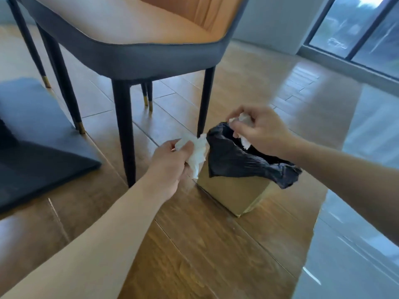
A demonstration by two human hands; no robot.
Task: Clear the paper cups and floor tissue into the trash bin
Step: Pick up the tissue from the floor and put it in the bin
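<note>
So the trash bin (233,190) is your anchor here: a small gold-coloured box on the wooden floor (194,255), lined with a black bag (237,160) that spills over its rim and bunches into a knot on the side nearer the window (367,29).

Your right hand (265,130) is right over the bin's open mouth, fingers (239,128) curled shut around a crumpled white tissue (245,120). Most of that wad is buried in your fist; one bit pokes out the top and another tail hangs out below, dangling just inside the bag's opening.

Your left hand (170,165) is just beside the bin, on the side towards the chair (129,39), level with its rim but not over the opening. Those fingers are closed too, pinching a second tissue (196,152), a bigger, looser piece. It sticks out past your fingertips towards the bin and hangs down along the bin's outer wall, with its top edge right up against the bag's rim. Can't tell if it's actually touching.

Behind the bin, the chair's front leg (204,100) stands on the floor very close to the bag's far corner. No paper cups in view near the bin from this angle.
</note>
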